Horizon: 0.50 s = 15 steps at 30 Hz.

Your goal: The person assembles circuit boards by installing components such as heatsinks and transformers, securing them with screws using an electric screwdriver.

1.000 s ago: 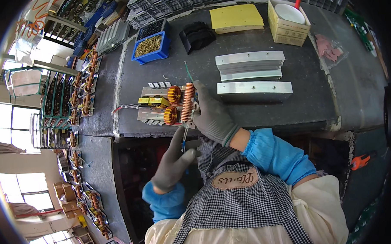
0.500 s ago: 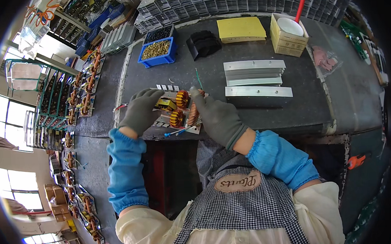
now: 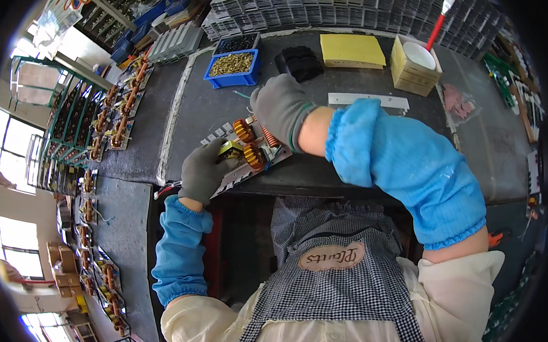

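Observation:
A circuit board (image 3: pixel 272 160) with orange-wound toroid coils (image 3: pixel 254 155), a yellow transformer (image 3: pixel 230 149) and a copper coil lies slanted near the bench's front edge. My left hand (image 3: pixel 203 172), in a grey glove, grips the board's left part, with fingertips at the transformer. Over the board's far right corner is my right hand (image 3: pixel 284 107), gloved and with curled fingers. A green wire (image 3: pixel 242 94) sticks out beside its fingertips; whatever those fingers hold is hidden. Red and white wire ends (image 3: pixel 165 190) show left of the board.
Beyond the hands stand a blue bin of brass-coloured fasteners (image 3: pixel 231 65), black parts (image 3: pixel 299 63), yellow sheets (image 3: pixel 353 50) and a box with a white cup (image 3: pixel 416 63). Silver heat sinks (image 3: pixel 368 100) lie partly behind my right arm. More assembled boards (image 3: pixel 130 109) line the left.
The board has turned, its right end swinging away from me. My right hand has moved up to its far corner, its fingers now curled. My left hand has slid slightly nearer to me.

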Each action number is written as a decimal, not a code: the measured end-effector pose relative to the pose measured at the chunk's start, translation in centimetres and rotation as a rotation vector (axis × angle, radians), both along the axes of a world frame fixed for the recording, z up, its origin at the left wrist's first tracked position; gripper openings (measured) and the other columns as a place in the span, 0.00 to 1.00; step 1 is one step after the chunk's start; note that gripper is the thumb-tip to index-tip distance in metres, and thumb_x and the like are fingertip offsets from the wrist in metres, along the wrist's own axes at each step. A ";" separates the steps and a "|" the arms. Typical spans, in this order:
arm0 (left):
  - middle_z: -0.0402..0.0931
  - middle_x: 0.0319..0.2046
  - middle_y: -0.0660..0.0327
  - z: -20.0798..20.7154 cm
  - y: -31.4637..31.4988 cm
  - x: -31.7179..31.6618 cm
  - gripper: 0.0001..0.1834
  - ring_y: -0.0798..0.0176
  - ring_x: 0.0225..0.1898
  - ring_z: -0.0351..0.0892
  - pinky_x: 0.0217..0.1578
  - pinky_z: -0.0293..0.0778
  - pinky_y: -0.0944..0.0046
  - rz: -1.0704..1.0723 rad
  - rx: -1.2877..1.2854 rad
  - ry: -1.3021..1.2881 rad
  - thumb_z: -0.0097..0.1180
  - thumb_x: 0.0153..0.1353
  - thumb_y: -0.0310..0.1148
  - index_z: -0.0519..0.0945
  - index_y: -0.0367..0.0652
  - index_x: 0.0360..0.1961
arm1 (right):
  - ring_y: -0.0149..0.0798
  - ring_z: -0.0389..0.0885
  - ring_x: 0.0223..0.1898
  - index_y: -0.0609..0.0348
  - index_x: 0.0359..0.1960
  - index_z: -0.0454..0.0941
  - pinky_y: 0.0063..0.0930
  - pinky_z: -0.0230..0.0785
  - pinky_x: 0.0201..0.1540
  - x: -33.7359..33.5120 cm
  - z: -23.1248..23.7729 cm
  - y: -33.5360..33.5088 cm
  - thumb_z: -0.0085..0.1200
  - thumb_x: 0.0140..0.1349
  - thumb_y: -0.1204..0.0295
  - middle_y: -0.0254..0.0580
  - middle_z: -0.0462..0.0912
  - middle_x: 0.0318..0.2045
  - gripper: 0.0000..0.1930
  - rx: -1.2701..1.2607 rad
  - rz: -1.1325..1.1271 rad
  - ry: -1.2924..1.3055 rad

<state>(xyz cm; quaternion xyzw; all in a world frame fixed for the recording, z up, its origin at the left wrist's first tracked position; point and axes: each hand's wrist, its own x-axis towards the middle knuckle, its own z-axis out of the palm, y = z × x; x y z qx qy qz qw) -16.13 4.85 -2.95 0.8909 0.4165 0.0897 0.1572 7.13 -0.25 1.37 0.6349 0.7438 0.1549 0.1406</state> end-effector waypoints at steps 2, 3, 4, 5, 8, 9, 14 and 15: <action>0.85 0.39 0.53 -0.5 -0.1 0.2 0.26 0.45 0.46 0.83 0.46 0.78 0.49 0.032 0.045 0.031 0.69 0.55 0.46 0.82 0.50 0.54 | 0.43 0.88 0.37 0.59 0.55 0.82 0.40 0.76 0.31 1.4 -0.3 2.3 0.60 0.62 0.67 0.38 0.89 0.36 0.20 -0.044 -0.028 -0.030; 0.85 0.39 0.52 -0.6 -0.3 0.2 0.26 0.45 0.46 0.84 0.46 0.78 0.49 0.064 0.084 0.073 0.69 0.56 0.47 0.82 0.51 0.55 | 0.43 0.89 0.37 0.58 0.52 0.85 0.41 0.76 0.30 1.5 0.0 3.0 0.60 0.61 0.69 0.39 0.90 0.36 0.17 -0.093 -0.056 -0.048; 0.85 0.39 0.52 -0.3 -0.5 0.6 0.25 0.45 0.46 0.84 0.46 0.78 0.48 0.080 0.116 0.123 0.68 0.57 0.47 0.82 0.51 0.54 | 0.43 0.89 0.37 0.58 0.52 0.85 0.41 0.76 0.30 1.9 0.3 3.7 0.60 0.61 0.69 0.39 0.90 0.36 0.17 -0.094 -0.050 -0.051; 0.85 0.39 0.52 -0.3 -0.3 0.8 0.25 0.45 0.46 0.84 0.46 0.78 0.48 0.086 0.114 0.120 0.68 0.57 0.47 0.82 0.51 0.54 | 0.44 0.89 0.37 0.56 0.47 0.87 0.41 0.77 0.30 2.4 0.7 4.3 0.61 0.61 0.69 0.40 0.90 0.36 0.14 -0.176 -0.005 -0.071; 0.85 0.41 0.53 -0.7 -0.1 0.4 0.25 0.46 0.47 0.83 0.47 0.78 0.48 0.111 0.058 0.135 0.66 0.59 0.48 0.81 0.49 0.54 | 0.45 0.89 0.37 0.54 0.40 0.90 0.44 0.78 0.30 2.6 0.4 5.0 0.62 0.60 0.69 0.40 0.90 0.36 0.10 -0.233 0.045 -0.033; 0.84 0.41 0.52 -1.2 -0.2 0.3 0.24 0.44 0.46 0.83 0.45 0.78 0.48 0.101 0.098 0.090 0.67 0.58 0.46 0.81 0.49 0.54 | 0.46 0.89 0.36 0.54 0.38 0.91 0.45 0.79 0.30 2.9 0.1 5.3 0.63 0.59 0.69 0.40 0.90 0.36 0.09 -0.205 0.033 0.026; 0.83 0.42 0.52 -1.5 -0.2 0.6 0.24 0.43 0.45 0.83 0.44 0.78 0.48 0.099 0.139 0.062 0.67 0.57 0.43 0.81 0.48 0.54 | 0.51 0.84 0.51 0.58 0.59 0.80 0.41 0.76 0.53 6.4 0.9 6.4 0.65 0.54 0.71 0.53 0.85 0.49 0.27 -0.568 0.082 0.474; 0.83 0.42 0.52 -1.6 -0.1 0.8 0.23 0.44 0.45 0.83 0.44 0.78 0.48 0.084 0.164 0.045 0.67 0.57 0.43 0.81 0.48 0.53 | 0.52 0.85 0.50 0.57 0.61 0.77 0.43 0.77 0.50 7.9 0.4 6.3 0.67 0.51 0.71 0.52 0.85 0.49 0.31 -0.597 0.046 0.796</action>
